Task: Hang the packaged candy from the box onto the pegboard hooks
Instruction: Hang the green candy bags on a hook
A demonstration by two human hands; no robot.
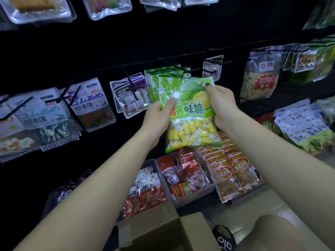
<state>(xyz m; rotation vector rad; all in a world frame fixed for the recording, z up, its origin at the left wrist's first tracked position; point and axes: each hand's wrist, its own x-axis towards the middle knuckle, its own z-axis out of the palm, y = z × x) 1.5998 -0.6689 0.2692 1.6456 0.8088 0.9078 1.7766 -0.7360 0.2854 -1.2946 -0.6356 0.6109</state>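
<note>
We hold one green candy bag (188, 113) in both hands, up in front of the black pegboard (108, 57). Left hand (159, 115) grips the bag's left edge, thumb across the front near the printed characters, fingers curled behind. Right hand (222, 104) grips the bag's upper right side, thumb with dark nail polish pressed on the durian picture, rest of the fingers behind the bag. Bag is tilted a little, top leaning left, yellow and white wrapped candies showing through its clear lower window.

Just behind the bag's top edge we see a stack of matching green bags (154, 82) already hanging on a black hook (172, 67). We cannot tell whether the held bag's top touches that hook. Left of the bag hang clear packs with white cubes (130, 98), and further left white gummy packs with blue lettering (88, 104). Right of the bag hangs a pouch of yellowish strips (257, 84).

Below the bag sit grey bins of red and orange snack packs (184, 176). Below those, nearest us, an open cardboard box (163, 229), its inside not visible from here. A dark round object with white markings (224, 239) sits just right of the box.
</note>
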